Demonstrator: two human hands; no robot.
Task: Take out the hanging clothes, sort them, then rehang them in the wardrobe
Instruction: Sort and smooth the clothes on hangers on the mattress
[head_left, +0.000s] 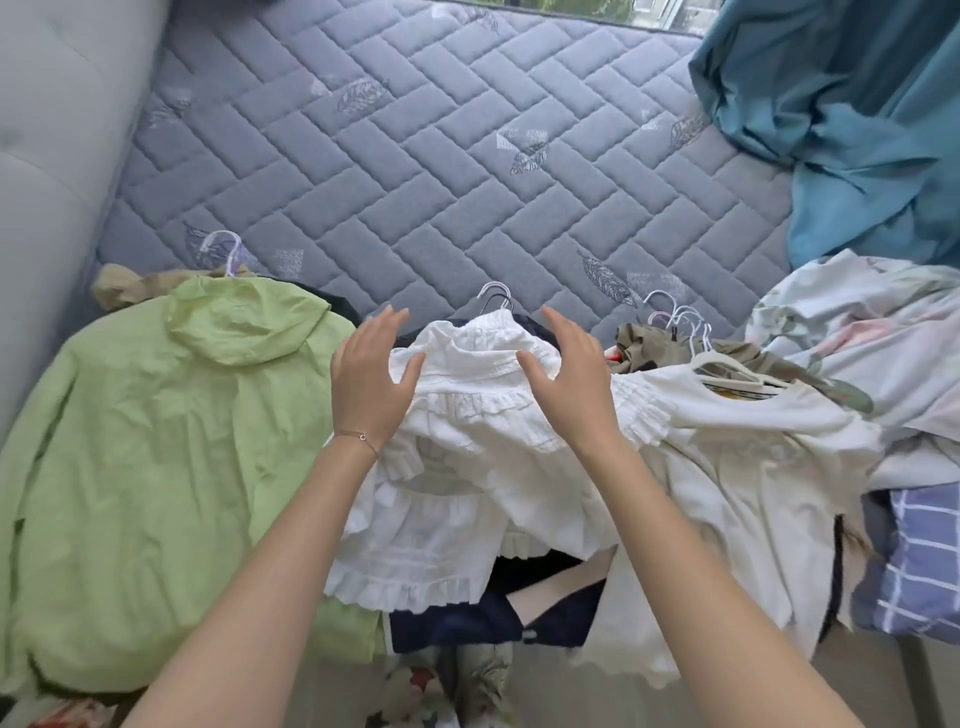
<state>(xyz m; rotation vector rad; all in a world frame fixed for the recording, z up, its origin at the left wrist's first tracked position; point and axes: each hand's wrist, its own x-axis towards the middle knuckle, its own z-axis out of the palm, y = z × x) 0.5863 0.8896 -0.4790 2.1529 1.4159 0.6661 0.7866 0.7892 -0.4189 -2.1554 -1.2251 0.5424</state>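
head view. item: white ruffled garment (457, 431), on its hanger (494, 285), mid-row on the bed (415, 156) between green jacket (156, 441) and white top (753, 467). judged light, limp, slippery on the hanger; best taken at the hanger neck. my left hand (371, 374) and right hand (566, 379): grip wide, fingers spread over the waistband, holding nothing; contact unclear.

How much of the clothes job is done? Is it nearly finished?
About halfway, I'd say. Done: the clothes are out, lying in piles on the grey quilted mattress, like the light green hooded jacket and the white T-shirt. In hand: the left hand and right hand, both open, are over the white frilly skirt. Left: rehanging everything; no wardrobe is in view.
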